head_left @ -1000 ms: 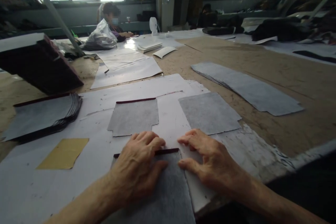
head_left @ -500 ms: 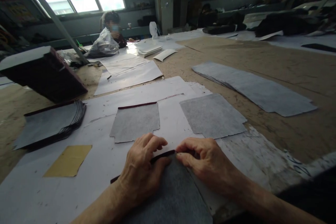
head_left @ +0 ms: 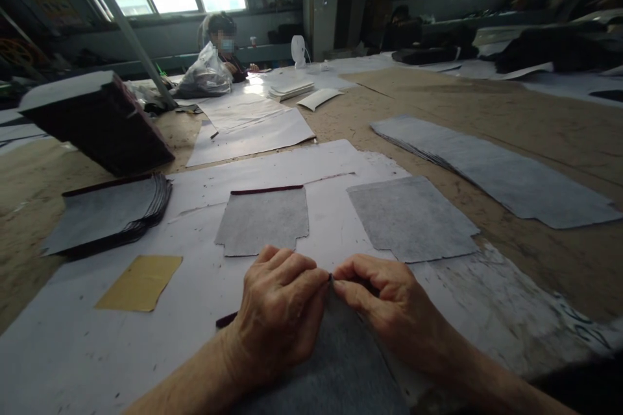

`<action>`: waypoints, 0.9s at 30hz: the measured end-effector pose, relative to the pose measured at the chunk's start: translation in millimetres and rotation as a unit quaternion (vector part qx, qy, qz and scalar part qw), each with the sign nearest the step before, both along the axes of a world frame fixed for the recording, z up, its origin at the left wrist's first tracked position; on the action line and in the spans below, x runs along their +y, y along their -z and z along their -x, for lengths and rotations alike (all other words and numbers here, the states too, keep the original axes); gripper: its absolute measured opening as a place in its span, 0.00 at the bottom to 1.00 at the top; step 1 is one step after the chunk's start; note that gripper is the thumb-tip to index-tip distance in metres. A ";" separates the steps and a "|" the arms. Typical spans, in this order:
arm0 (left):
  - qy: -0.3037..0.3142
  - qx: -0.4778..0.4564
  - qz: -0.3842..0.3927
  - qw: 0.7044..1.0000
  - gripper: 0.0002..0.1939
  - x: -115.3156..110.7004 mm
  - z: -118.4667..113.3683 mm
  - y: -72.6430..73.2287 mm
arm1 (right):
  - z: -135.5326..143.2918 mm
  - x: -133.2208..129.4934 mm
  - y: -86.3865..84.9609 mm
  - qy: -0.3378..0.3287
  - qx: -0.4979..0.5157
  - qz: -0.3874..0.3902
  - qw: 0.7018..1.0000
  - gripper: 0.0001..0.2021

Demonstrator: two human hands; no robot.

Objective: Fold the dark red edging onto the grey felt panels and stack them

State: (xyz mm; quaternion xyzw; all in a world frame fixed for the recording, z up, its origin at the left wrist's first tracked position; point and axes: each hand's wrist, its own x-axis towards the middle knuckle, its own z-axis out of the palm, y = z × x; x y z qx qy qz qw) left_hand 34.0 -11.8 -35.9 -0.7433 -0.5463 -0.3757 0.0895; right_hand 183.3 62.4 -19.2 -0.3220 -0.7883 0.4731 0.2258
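Note:
A grey fabric piece [head_left: 348,356] with a dark folded edge lies in front of me, partly covered by my hands. My left hand [head_left: 282,314] pinches that edge near its right end, thumb mostly hidden behind the fingers. Right beside it, my right hand [head_left: 384,298] grips the corner of the same edge between thumb and forefinger. Beyond my hands lies a grey piece [head_left: 265,220] with a dark red strip along its far side. To its right is another flat grey piece [head_left: 413,217], its edges unfolded.
A stack of folded-edge pieces [head_left: 104,214] sits at left, near a yellow card [head_left: 141,282]. Behind it leans a thick dark block [head_left: 97,120]. Long grey pieces [head_left: 491,168] are piled at right. Across the table sits a person [head_left: 221,45] by a plastic bag [head_left: 207,71].
My left fingers have closed onto the folded edge, beside my right fingertips; before, the left thumb and forefinger were apart. The view has shifted slightly left.

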 end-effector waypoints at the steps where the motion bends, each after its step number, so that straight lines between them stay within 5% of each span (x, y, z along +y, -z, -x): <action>1: 0.000 0.003 0.001 1.000 0.08 0.1 -0.7 -0.4 | 0.1 0.0 1.0 -0.002 0.001 -0.007 1.000 0.08; 14: -0.048 0.030 -0.024 0.998 0.04 2.5 -7.8 3.8 | -0.8 -4.4 14.3 0.048 -0.031 -0.147 0.987 0.07; 27: -0.073 -0.007 -0.006 0.997 0.06 4.4 -11.1 2.3 | -4.0 -4.9 14.4 0.021 -0.021 -0.186 0.982 0.08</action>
